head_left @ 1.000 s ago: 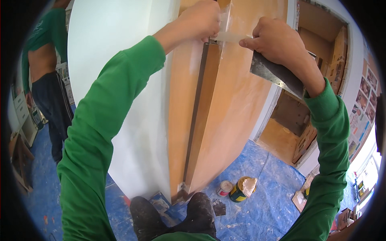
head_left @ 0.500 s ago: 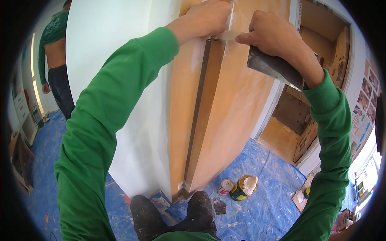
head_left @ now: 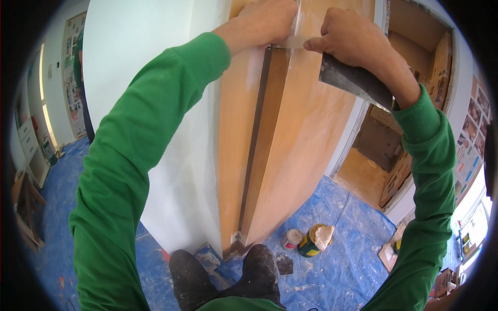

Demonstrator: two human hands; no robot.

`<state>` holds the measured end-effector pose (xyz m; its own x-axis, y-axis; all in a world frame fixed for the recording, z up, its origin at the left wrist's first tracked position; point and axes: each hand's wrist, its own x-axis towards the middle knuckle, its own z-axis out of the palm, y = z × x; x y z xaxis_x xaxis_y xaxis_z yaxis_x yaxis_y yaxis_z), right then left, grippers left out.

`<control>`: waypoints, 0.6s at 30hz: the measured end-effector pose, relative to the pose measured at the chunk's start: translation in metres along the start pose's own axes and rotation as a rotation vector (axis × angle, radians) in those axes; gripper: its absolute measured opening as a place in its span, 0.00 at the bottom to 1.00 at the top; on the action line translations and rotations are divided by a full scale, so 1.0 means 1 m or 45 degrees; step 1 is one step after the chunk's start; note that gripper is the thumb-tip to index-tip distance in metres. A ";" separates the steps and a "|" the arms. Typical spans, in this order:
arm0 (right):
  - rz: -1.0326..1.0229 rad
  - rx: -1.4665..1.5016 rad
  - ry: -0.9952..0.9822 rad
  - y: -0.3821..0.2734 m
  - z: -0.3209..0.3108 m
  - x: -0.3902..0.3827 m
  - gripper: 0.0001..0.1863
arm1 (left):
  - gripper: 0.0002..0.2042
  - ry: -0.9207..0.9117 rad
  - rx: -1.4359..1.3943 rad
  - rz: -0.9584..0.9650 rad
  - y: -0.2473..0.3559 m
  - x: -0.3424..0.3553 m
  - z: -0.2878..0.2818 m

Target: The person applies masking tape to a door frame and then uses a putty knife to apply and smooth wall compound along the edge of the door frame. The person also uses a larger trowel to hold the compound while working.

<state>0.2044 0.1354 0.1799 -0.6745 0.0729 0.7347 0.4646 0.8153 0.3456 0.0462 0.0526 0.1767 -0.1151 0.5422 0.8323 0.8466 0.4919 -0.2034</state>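
My left hand [head_left: 267, 23] is closed against the upper part of an orange-tan corner panel [head_left: 306, 119]; its fingertips and whatever they hold are hidden. A pale, translucent strip [head_left: 294, 41] spans the gap to my right hand [head_left: 355, 39], whose thumb points at its right end. My right hand is curled around a broad, worn putty knife [head_left: 355, 80], its dark blade lying under the palm and wrist. Below both hands a long dark strip [head_left: 257, 124] runs down the panel's corner edge to a whitish patch near the floor.
White wall surface [head_left: 176, 124] stands left of the panel. On the blue floor sheeting [head_left: 347, 249] are a small pot [head_left: 292, 238], a larger tin [head_left: 309, 244] with pale material over its rim, and a dark flat square [head_left: 285, 264]. A doorway opens right; a person [head_left: 83, 88] is partly hidden far left.
The person at far left has moved behind the white wall, showing only a sliver. My hands have hardly moved; the right stays beside the strip with the putty knife.
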 end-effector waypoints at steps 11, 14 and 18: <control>-0.017 0.017 0.059 -0.002 0.002 -0.002 0.24 | 0.05 0.060 0.020 0.057 -0.002 0.000 0.003; -0.004 0.010 0.005 -0.002 -0.001 -0.001 0.24 | 0.06 0.047 0.017 0.050 -0.001 0.002 0.003; -0.002 0.012 -0.004 -0.002 -0.001 -0.001 0.25 | 0.06 0.029 -0.001 0.025 0.001 -0.001 -0.001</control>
<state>0.2051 0.1332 0.1788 -0.6772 0.0732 0.7321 0.4577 0.8210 0.3413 0.0473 0.0520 0.1764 -0.0865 0.5359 0.8399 0.8490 0.4807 -0.2193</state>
